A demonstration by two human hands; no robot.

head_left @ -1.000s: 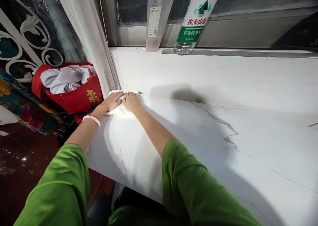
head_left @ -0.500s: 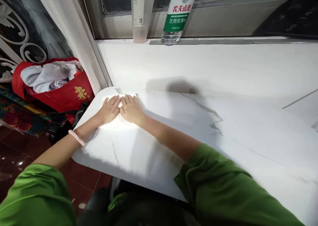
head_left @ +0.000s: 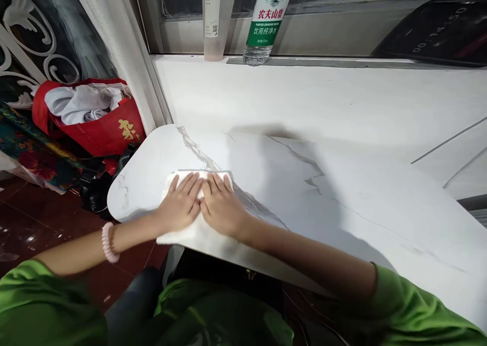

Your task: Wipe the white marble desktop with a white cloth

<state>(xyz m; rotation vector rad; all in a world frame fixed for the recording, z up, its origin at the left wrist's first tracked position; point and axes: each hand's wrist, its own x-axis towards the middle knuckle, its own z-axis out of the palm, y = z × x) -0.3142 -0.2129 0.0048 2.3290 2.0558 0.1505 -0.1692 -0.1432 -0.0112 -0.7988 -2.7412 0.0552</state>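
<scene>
Both hands lie side by side, palms down, on a white cloth (head_left: pixel 178 233) spread on the white marble tabletop (head_left: pixel 304 194) near its front left edge. My left hand (head_left: pixel 181 204), with a pink bead bracelet on its wrist, has its fingers stretched flat on the cloth. My right hand (head_left: pixel 221 206) presses flat next to it, fingers also extended. The cloth's near corner reaches the table's front edge. Green sleeves cover both my upper arms.
A clear plastic cup (head_left: pixel 215 19) and a green-labelled water bottle (head_left: pixel 266 24) stand on the window sill (head_left: pixel 342 90) at the back. A red bag (head_left: pixel 97 128) holding grey cloth sits on the floor at left, beside a white curtain (head_left: pixel 117 46). A dark object (head_left: pixel 437 34) lies back right.
Both hands have slid the cloth from the table's far left corner toward me, to the front edge. The veined corner of the tabletop now shows bare.
</scene>
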